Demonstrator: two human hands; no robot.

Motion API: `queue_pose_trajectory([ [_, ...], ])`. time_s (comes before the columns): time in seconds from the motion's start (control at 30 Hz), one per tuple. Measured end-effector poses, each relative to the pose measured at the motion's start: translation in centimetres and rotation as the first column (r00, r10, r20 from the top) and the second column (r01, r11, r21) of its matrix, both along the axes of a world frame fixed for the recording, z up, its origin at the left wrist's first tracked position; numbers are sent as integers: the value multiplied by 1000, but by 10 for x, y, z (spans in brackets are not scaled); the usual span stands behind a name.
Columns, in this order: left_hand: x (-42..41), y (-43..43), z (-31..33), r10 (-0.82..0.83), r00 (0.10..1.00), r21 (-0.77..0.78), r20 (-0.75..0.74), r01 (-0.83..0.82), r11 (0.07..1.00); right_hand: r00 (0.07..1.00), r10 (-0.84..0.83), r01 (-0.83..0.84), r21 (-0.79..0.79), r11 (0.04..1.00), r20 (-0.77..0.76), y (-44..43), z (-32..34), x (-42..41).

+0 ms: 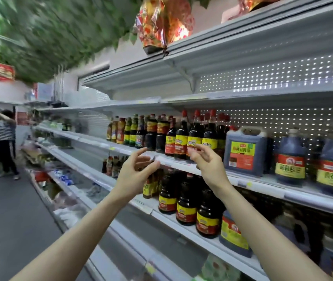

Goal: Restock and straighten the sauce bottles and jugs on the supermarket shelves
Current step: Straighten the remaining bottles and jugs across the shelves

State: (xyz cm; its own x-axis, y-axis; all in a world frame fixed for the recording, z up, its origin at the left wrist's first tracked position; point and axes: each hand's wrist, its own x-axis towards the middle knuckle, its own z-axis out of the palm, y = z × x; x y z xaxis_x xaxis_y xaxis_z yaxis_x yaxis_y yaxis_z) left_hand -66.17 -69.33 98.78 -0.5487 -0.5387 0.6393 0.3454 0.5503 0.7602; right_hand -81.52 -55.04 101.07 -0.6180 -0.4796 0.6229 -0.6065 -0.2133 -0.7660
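Both hands are raised in front of the middle white metal shelf (175, 162), and neither holds anything. The left hand (136, 173) has an open grip, fingers loosely spread near the shelf lip. The right hand (206, 160) is open too, its fingertips close to the row of dark sauce bottles with red caps and yellow-and-red labels (181, 136). The blur hides whether they touch.

That row stands at the shelf front, just left of the square dark plastic jug with a moulded handle (244, 153). I'd take one bottle low on the body, not the neck. Turn its label outward and draw it level with the edge. The free hand should steady the tightly packed neighbours, since a nudge could tip one off.
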Motion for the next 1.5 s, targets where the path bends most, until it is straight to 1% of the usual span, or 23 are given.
queue_pose_trajectory([
  [0.23,-48,-91,-10,-2,999,-15,46,2,1000,1000,-22,23,-21,1000,15,-98,-9,-52],
  [0.43,-118,-172,-7,-37,994,-22,101,40,999,998,-40,42,-49,998,44,-178,-9,-115],
  [0.63,-180,-228,-1,-104,988,2,118,105,994,993,-101,103,-22,994,67,-228,-9,-162],
  [0.83,-235,-272,-6,-192,975,40,111,189,981,984,-166,166,-1,986,65,-270,-10,-188],
  [1.03,-285,-324,-9,-291,950,59,108,287,956,961,-268,267,31,963,69,-316,-16,-210],
  [1.17,-316,-362,-12,-395,911,51,120,391,919,930,-353,353,25,935,105,-354,-24,-223],
  [1.33,-361,-406,-13,-521,839,99,156,512,854,872,-467,470,17,883,147,-395,-23,-239],
  [1.5,-397,-420,-10,-626,762,143,164,609,780,833,-518,521,40,853,193,-416,-20,-249],
])
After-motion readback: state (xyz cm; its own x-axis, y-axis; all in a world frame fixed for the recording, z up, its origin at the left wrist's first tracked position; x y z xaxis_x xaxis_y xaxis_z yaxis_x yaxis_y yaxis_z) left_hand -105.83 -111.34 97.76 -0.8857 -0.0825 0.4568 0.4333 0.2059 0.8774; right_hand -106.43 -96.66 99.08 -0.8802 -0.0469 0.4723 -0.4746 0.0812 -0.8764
